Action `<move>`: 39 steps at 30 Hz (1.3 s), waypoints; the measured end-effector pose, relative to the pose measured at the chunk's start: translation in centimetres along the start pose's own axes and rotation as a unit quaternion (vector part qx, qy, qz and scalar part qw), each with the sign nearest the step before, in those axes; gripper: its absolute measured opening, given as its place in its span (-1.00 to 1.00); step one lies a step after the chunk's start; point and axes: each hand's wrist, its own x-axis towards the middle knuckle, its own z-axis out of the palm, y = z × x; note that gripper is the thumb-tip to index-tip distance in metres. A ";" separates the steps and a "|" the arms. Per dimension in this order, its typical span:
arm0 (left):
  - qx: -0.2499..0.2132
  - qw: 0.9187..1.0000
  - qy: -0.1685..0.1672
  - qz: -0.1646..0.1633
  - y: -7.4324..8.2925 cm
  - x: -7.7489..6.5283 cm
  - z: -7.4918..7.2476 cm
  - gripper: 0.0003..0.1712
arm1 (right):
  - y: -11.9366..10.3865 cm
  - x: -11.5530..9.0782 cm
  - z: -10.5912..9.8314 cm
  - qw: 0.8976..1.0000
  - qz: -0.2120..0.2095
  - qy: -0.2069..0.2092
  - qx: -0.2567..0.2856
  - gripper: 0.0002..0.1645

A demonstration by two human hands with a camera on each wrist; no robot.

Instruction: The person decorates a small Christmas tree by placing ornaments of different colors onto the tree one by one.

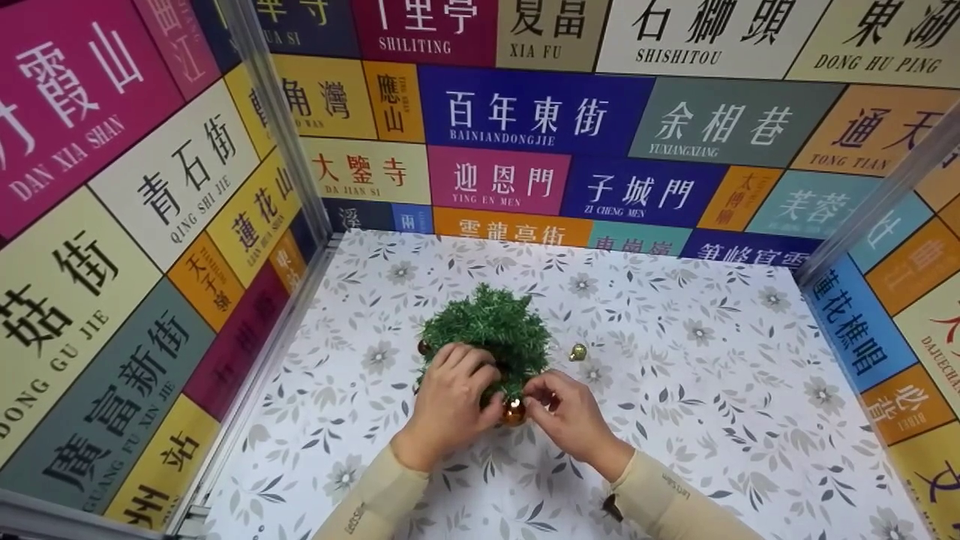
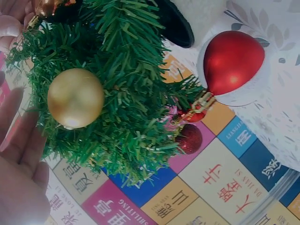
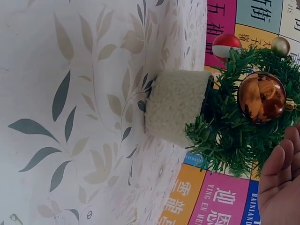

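A small artificial Christmas tree (image 1: 487, 322) stands on the table, its white pot (image 3: 176, 108) visible in the right wrist view. A shiny copper bauble (image 1: 514, 412) hangs at its near side. My right hand (image 1: 570, 412) pinches at this bauble's gold cap (image 3: 290, 104), thumb and index together. My left hand (image 1: 459, 386) lies over the tree's near left, thumb near the bauble; its fingers (image 2: 28, 145) look fairly straight beside the branches. The tree carries a matte gold bauble (image 2: 75, 98), a red and white bauble (image 2: 234, 63) and a glittery dark red one (image 2: 188, 139).
A small gold bauble (image 1: 577, 352) lies on the table, right of the tree. The tabletop (image 1: 712, 420) has a leaf and flower print. Panels with coloured place-name signs (image 1: 532, 112) enclose the back and sides, with metal posts (image 1: 289, 127) at the corners.
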 end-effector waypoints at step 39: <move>0.082 0.986 -0.036 -0.139 -2.0 -1.4 0.0 -0.31 | 12.0 -3.7 -7.3 0.961 0.187 0.028 -0.204 -0.74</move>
